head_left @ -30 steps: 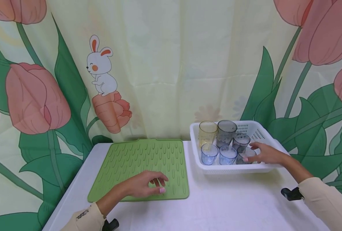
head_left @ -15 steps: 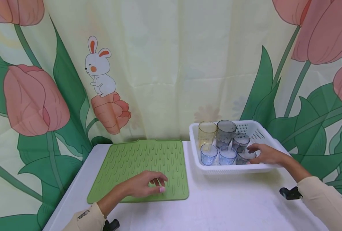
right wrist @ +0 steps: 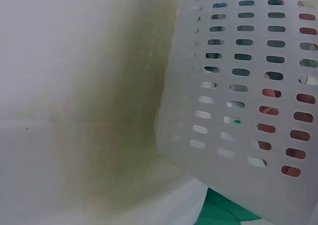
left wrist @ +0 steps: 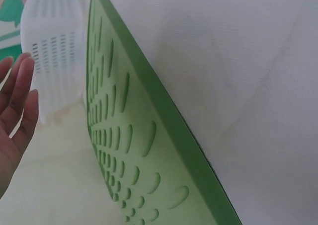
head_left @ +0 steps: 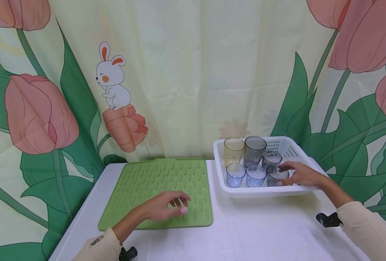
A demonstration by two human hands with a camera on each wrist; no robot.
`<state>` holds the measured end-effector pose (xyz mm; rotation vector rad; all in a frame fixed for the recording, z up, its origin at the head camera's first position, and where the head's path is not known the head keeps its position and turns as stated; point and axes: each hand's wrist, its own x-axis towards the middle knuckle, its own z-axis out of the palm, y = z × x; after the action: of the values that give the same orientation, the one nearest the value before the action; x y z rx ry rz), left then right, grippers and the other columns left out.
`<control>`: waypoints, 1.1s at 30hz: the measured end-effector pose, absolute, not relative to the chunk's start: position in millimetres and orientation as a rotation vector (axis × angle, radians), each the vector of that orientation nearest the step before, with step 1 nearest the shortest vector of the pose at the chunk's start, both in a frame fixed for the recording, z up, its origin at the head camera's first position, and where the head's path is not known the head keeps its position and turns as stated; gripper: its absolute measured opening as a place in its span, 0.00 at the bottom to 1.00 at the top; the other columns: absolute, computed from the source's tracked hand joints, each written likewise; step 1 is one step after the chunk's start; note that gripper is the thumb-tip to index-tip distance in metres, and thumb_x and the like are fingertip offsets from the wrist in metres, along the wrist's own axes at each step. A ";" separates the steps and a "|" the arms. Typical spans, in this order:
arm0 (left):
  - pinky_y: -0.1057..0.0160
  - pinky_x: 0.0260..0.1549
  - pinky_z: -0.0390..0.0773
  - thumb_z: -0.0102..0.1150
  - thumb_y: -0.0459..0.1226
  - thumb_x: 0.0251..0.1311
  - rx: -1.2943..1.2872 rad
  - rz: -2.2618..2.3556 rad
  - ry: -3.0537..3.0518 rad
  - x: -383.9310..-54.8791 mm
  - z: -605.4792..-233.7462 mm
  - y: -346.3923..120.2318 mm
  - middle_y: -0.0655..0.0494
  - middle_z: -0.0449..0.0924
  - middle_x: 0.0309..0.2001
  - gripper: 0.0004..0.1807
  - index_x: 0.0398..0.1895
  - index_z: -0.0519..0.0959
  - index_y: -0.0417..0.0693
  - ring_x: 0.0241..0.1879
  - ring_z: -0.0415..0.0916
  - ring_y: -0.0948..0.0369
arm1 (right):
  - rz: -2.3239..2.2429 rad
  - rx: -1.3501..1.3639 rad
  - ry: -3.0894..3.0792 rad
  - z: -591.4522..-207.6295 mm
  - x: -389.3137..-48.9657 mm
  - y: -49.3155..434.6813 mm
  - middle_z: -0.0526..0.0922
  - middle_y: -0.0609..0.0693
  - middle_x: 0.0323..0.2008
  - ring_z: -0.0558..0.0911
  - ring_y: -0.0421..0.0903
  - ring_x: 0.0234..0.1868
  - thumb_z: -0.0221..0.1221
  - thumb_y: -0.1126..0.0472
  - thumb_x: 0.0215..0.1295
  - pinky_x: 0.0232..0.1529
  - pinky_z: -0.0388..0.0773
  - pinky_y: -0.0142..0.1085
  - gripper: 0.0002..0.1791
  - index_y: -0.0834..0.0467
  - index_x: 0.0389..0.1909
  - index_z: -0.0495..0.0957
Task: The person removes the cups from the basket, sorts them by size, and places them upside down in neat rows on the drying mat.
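In the head view, my right hand (head_left: 299,174) reaches over the front right of a white perforated basket (head_left: 254,193) and grips a short grey glass (head_left: 272,180), thumb at its near side and fingers at the rim. Two short blue-tinted glasses (head_left: 235,176) stand to its left. Behind them are a tall amber glass (head_left: 233,152), a tall dark grey glass (head_left: 255,149) and another short grey glass (head_left: 272,158). My left hand (head_left: 165,207) hovers over a green ridged mat (head_left: 166,179) with relaxed fingers, holding nothing. The basket's wall (right wrist: 218,101) hides the right hand's grip in the right wrist view.
A white cloth covers the table (head_left: 245,228), and the mat lies on it to the left of the basket. Behind the table hangs a curtain (head_left: 179,79) printed with tulips and a rabbit.
My right fingers, held apart over the short grey glass a second ago, have closed in on its rim. The left hand stays almost where it was above the mat.
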<state>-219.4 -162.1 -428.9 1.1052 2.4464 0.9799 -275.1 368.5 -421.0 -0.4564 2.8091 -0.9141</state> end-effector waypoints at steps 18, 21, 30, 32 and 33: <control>0.58 0.56 0.77 0.56 0.47 0.71 1.125 1.171 2.466 -221.4 -422.2 -130.4 0.58 0.78 0.60 0.22 0.65 0.72 0.53 0.56 0.77 0.60 | -1.103 -0.436 2.698 -406.4 -272.4 373.4 0.69 0.72 0.64 0.83 0.56 0.48 0.66 0.53 0.63 0.38 0.81 0.49 0.41 0.69 0.70 0.60; 0.58 0.58 0.76 0.55 0.49 0.72 1.120 1.181 2.486 -222.3 -417.9 -122.5 0.56 0.77 0.62 0.25 0.67 0.70 0.51 0.59 0.76 0.61 | -1.142 -0.450 2.695 -400.6 -270.0 370.2 0.70 0.71 0.64 0.84 0.53 0.46 0.66 0.55 0.64 0.39 0.81 0.51 0.40 0.68 0.70 0.60; 0.55 0.61 0.75 0.54 0.51 0.71 1.134 1.260 2.549 -227.9 -404.8 -106.5 0.53 0.75 0.65 0.28 0.69 0.69 0.49 0.62 0.74 0.59 | -1.182 -0.532 2.776 -380.5 -261.7 357.0 0.72 0.66 0.61 0.86 0.43 0.39 0.65 0.57 0.65 0.34 0.79 0.41 0.36 0.65 0.69 0.62; 0.54 0.61 0.75 0.55 0.52 0.70 1.132 1.275 2.559 -228.6 -403.5 -103.0 0.53 0.75 0.65 0.29 0.69 0.69 0.50 0.63 0.73 0.59 | -1.210 -0.538 2.781 -375.4 -258.2 353.3 0.72 0.64 0.61 0.86 0.42 0.39 0.65 0.58 0.65 0.34 0.79 0.41 0.35 0.64 0.69 0.63; 0.54 0.61 0.75 0.55 0.53 0.70 1.129 1.283 2.565 -228.7 -403.0 -101.2 0.54 0.75 0.65 0.29 0.69 0.69 0.51 0.63 0.73 0.60 | -1.224 -0.545 2.780 -373.0 -256.1 351.1 0.72 0.63 0.61 0.86 0.41 0.39 0.64 0.58 0.65 0.34 0.79 0.41 0.35 0.63 0.69 0.63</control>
<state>-228.7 -101.2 -403.0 1.1295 2.5648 1.2831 -256.1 351.1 -373.0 -0.5449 2.7796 -1.2242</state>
